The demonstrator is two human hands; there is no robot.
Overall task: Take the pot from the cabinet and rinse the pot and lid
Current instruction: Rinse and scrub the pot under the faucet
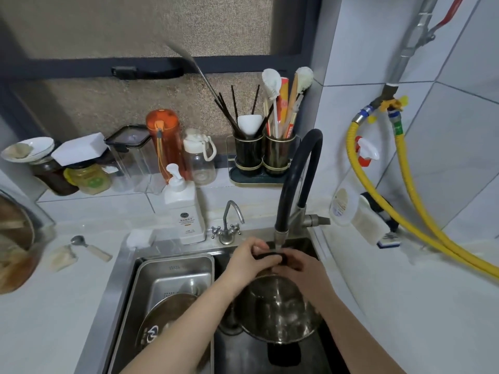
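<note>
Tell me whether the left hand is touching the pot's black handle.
Touching. The head view shows the left hand with its fingers curled over the black handle at the far rim of the pot, under the faucet.

A stainless-steel pot [279,309] is hanging tilted over the right basin of the sink, its open mouth facing up and toward the camera and its shiny wet interior showing. Its black far handle [270,257] is sitting just beneath the faucet outlet. The glass lid [167,317], with a dark knob, is leaning inside the metal tray at left.
</note>
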